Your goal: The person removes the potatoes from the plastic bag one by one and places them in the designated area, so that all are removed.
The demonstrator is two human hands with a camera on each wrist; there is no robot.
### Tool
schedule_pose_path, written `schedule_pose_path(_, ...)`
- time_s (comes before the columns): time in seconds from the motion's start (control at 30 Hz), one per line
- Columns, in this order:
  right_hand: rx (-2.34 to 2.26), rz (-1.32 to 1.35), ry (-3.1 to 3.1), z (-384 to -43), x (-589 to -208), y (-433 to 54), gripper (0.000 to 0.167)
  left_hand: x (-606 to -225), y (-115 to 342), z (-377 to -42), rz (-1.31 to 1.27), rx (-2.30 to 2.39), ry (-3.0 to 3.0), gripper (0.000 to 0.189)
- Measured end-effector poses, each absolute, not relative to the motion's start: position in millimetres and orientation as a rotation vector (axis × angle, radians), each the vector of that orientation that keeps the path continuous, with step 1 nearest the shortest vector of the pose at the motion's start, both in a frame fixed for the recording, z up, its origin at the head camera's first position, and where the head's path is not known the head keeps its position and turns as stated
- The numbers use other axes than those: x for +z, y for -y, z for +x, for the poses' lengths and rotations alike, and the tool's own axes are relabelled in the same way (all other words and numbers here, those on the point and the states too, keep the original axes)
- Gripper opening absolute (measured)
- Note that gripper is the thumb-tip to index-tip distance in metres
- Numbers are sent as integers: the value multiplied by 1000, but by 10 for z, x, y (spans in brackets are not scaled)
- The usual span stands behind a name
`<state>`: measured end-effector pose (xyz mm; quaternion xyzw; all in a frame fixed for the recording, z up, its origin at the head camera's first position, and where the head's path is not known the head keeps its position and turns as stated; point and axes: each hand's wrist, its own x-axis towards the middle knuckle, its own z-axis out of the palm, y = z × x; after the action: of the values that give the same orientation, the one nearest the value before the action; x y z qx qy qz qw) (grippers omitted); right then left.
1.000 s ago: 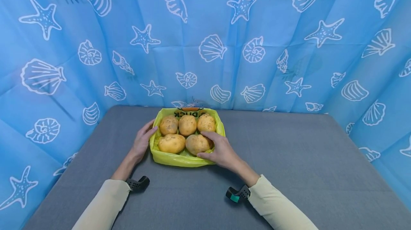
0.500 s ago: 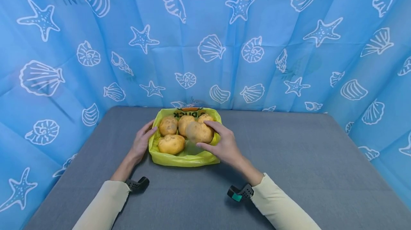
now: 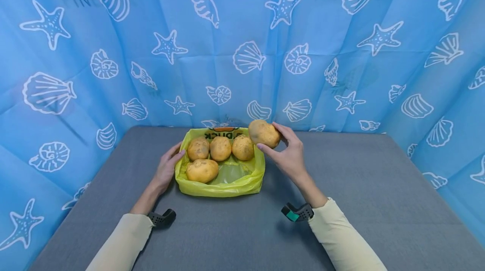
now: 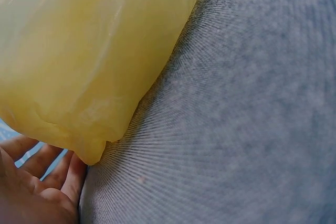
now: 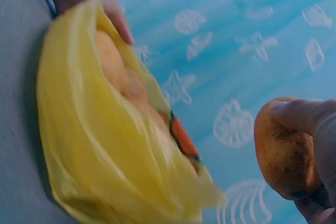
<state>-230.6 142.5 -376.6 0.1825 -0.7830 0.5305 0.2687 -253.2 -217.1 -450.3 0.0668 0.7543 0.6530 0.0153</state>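
A potato [image 3: 264,133] is pinched between the thumb and fingers of my right hand [image 3: 291,157], raised beside the right rim of a yellow-green plastic bag [image 3: 223,190]. Several more potatoes lie inside the open bag: three in the back row and one potato [image 3: 202,171] at front left. The bag's front right part shows bare plastic. My left hand [image 3: 166,170] rests against the bag's left side, its fingers [image 4: 44,158] fairly straight and spread. In the right wrist view, the held potato [image 5: 286,148] has dark specks on its skin.
A grey cloth covers the table [image 3: 363,195]. A blue curtain [image 3: 242,31] with white shells and starfish hangs behind it and at both sides. Black camera mounts [image 3: 163,219] sit on the wrists.
My right hand has taken the front right potato out of the bag, moving up and to the right with it. My left hand has stayed at the bag's left side.
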Motion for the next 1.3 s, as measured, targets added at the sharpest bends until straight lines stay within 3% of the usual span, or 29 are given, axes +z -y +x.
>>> schedule_pose_path(0.27,1477,221,2117,-2572,-4081,-1751,68,-4501,2169,-2530,220,2033,-2347,60)
schedule_pose_path(0.67,1388,-20,2277,-2681,-4470,-1923,64,-4488,2161,-2515,220,2038,-2346,60)
schedule_pose_path(1.3,1283,-64,2409,-2697,-4585,-1963,71,-4490,2161,-2526,215,2020,-2363,59)
